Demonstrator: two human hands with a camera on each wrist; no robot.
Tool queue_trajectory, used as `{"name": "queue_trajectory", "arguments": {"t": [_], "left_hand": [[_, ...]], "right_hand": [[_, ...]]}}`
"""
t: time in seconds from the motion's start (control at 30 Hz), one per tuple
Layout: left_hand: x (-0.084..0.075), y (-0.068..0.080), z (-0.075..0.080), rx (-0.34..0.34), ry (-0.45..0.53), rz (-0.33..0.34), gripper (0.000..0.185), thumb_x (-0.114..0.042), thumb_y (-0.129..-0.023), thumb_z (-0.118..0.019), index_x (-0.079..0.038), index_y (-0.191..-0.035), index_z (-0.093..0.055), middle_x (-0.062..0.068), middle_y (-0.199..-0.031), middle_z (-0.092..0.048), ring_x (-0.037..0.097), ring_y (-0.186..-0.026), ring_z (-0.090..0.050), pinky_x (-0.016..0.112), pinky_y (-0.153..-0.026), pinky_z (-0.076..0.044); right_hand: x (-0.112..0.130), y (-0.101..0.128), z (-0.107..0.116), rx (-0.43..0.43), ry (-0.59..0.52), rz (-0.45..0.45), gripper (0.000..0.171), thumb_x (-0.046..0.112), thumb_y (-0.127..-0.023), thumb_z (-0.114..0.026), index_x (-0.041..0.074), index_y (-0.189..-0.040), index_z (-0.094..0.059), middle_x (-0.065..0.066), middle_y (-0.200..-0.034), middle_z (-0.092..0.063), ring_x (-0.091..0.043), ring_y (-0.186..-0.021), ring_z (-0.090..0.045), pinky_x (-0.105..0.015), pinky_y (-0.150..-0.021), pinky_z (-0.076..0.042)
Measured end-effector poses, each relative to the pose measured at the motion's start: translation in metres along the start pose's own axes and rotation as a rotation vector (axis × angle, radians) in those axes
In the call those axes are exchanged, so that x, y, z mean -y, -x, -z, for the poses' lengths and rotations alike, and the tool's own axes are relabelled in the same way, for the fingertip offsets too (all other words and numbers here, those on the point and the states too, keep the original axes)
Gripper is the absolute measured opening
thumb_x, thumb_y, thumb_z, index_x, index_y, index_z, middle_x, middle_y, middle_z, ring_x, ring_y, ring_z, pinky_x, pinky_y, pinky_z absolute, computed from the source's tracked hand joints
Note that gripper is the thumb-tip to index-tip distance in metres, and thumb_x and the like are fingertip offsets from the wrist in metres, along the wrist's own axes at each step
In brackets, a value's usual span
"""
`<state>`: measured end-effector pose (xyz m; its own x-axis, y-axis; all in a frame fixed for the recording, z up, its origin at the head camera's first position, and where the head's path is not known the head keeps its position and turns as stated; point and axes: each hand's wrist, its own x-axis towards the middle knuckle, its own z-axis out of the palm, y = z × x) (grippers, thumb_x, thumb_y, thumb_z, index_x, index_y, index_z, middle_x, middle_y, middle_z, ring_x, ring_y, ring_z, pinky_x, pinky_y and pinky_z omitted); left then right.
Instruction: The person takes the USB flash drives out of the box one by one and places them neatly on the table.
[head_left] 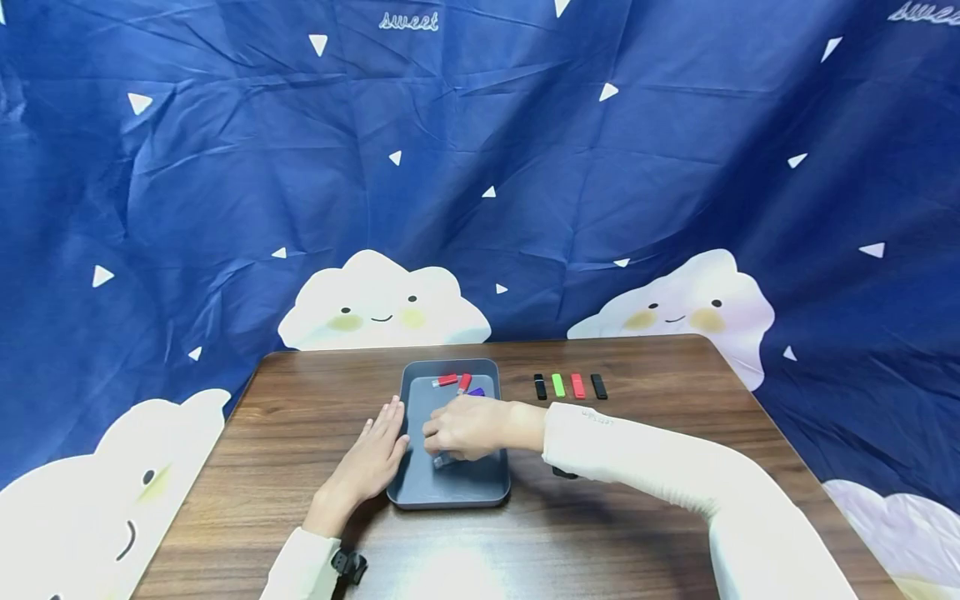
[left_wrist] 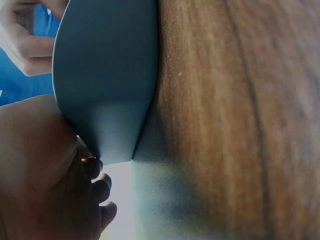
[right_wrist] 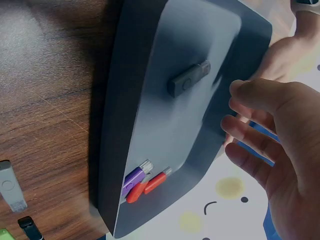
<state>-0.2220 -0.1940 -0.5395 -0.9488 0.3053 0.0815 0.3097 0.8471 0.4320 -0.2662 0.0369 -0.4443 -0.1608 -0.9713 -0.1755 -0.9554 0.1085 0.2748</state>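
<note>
My right hand reaches over the grey tray in the head view. In the right wrist view its fingers are loosely bent, with nothing between them, a short way from a dark grey USB stick on the tray floor. At the tray's far end lie two red USB sticks and a purple one. My left hand lies along the tray's left side, fingers extended, touching the wall; the left wrist view shows it by the tray's outer wall.
Right of the tray, a row on the wooden table holds black, green, red and another black USB stick. A grey USB stick also lies there, hidden by my arm in the head view. A blue curtain hangs behind.
</note>
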Motion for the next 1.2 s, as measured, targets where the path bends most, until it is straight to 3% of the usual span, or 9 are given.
{"name": "queue_trajectory", "arguments": {"t": [0.27, 0.47, 0.6, 0.8, 1.1, 1.2], "left_hand": [[-0.001, 0.002, 0.001, -0.002, 0.002, -0.001, 0.062, -0.022, -0.115, -0.045, 0.007, -0.165, -0.026, 0.024, -0.175, -0.023, 0.044, -0.163, -0.023, 0.065, -0.132, -0.021], [0.000, 0.002, 0.000, -0.030, 0.009, -0.025, 0.061, -0.021, -0.114, -0.045, 0.008, -0.164, -0.028, 0.027, -0.173, -0.026, 0.048, -0.161, -0.026, 0.068, -0.129, -0.023], [0.000, 0.003, -0.001, -0.039, 0.015, -0.040, 0.061, -0.020, -0.113, -0.046, 0.010, -0.163, -0.030, 0.029, -0.172, -0.028, 0.051, -0.159, -0.029, 0.072, -0.127, -0.025], [-0.001, 0.001, 0.000, -0.014, 0.008, -0.012, 0.062, -0.023, -0.114, -0.045, 0.007, -0.165, -0.026, 0.024, -0.175, -0.024, 0.044, -0.163, -0.024, 0.067, -0.131, -0.022], [0.000, 0.001, -0.001, 0.008, -0.003, 0.008, 0.063, -0.025, -0.115, -0.043, 0.005, -0.167, -0.024, 0.021, -0.177, -0.020, 0.041, -0.164, -0.021, 0.064, -0.133, -0.020], [0.000, 0.001, -0.001, 0.006, 0.000, 0.011, 0.063, -0.026, -0.115, -0.043, 0.005, -0.167, -0.024, 0.021, -0.177, -0.020, 0.041, -0.164, -0.021, 0.064, -0.133, -0.020]], "right_hand": [[0.005, -0.005, -0.010, 0.022, 0.104, 0.037, 0.023, 0.026, -0.101, -0.072, 0.030, -0.123, -0.073, 0.011, -0.120, -0.068, -0.009, -0.107, -0.066, -0.023, -0.079, -0.059], [0.008, -0.007, -0.014, 0.052, 0.152, 0.059, 0.029, 0.027, -0.105, -0.067, 0.031, -0.134, -0.070, 0.010, -0.128, -0.066, -0.009, -0.112, -0.065, -0.023, -0.086, -0.060], [0.008, -0.007, -0.015, 0.086, 0.161, 0.068, 0.033, 0.028, -0.107, -0.064, 0.032, -0.139, -0.066, 0.011, -0.133, -0.064, -0.008, -0.116, -0.064, -0.022, -0.090, -0.060], [0.007, -0.006, -0.016, 0.106, 0.148, 0.055, 0.030, 0.030, -0.110, -0.060, 0.033, -0.139, -0.065, 0.010, -0.134, -0.062, -0.007, -0.118, -0.063, -0.020, -0.093, -0.059], [0.007, -0.008, -0.023, 0.142, 0.157, 0.048, 0.033, 0.026, -0.107, -0.064, 0.035, -0.139, -0.063, 0.010, -0.133, -0.060, -0.006, -0.113, -0.066, -0.020, -0.088, -0.060], [0.008, -0.010, -0.025, 0.154, 0.176, 0.034, 0.031, 0.028, -0.109, -0.060, 0.036, -0.139, -0.062, 0.011, -0.131, -0.062, -0.006, -0.107, -0.069, -0.022, -0.083, -0.061]]}}
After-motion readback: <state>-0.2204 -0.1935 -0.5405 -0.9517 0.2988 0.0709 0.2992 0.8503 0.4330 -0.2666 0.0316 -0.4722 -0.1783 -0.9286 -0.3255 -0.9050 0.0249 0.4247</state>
